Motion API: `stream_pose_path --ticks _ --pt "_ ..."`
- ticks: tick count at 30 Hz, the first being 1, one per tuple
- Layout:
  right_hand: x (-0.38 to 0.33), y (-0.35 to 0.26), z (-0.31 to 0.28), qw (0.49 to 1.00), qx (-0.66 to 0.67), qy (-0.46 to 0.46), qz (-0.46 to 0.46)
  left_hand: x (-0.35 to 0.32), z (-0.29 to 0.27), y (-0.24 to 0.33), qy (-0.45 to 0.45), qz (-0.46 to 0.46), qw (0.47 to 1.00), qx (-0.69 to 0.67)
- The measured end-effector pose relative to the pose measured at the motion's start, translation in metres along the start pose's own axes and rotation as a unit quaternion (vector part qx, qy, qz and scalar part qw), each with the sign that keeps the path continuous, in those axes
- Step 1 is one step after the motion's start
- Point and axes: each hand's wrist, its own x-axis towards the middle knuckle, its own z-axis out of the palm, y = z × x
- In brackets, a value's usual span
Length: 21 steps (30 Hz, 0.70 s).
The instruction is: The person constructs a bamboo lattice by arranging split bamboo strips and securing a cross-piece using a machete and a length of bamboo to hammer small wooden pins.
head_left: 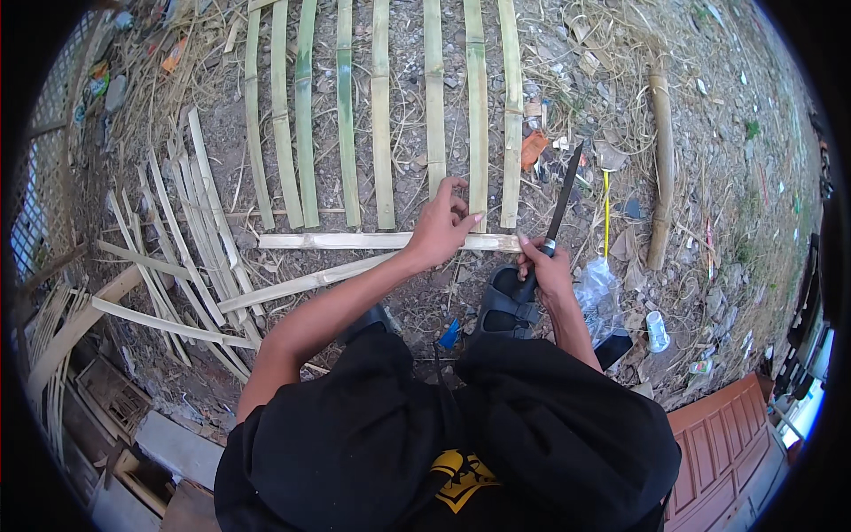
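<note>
Several green-to-tan bamboo slats [380,115] lie side by side on the ground, running away from me. Across their near ends lies a pale bamboo crosspiece [337,241]. My left hand [436,232] reaches over this crosspiece, fingers curled, its thumb on the near end of one long slat [478,133]. Whether the fingers go under that slat is hard to see. In my right hand [551,270] is a knife [567,195], gripped by its dark handle with the blade pointing up and away. The right thumb touches the crosspiece's right end.
Loose bamboo strips [199,222] are piled to the left. On the right lie a bamboo pole [661,168], a yellow stick [606,213], a clear plastic bag [598,291] and a white cup [657,332]. My sandalled foot [505,306] is close behind the crosspiece.
</note>
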Motion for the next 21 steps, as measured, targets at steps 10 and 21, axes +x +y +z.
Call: stream_pose_path --ticks 10,21 --pt "0.004 0.000 0.008 0.999 0.036 0.018 -0.004 0.005 -0.008 0.001 -0.035 -0.072 0.993 -0.083" --pt "0.006 -0.004 0.012 0.999 0.037 0.025 0.008 0.003 -0.014 0.013 -0.033 -0.070 0.993 -0.093"
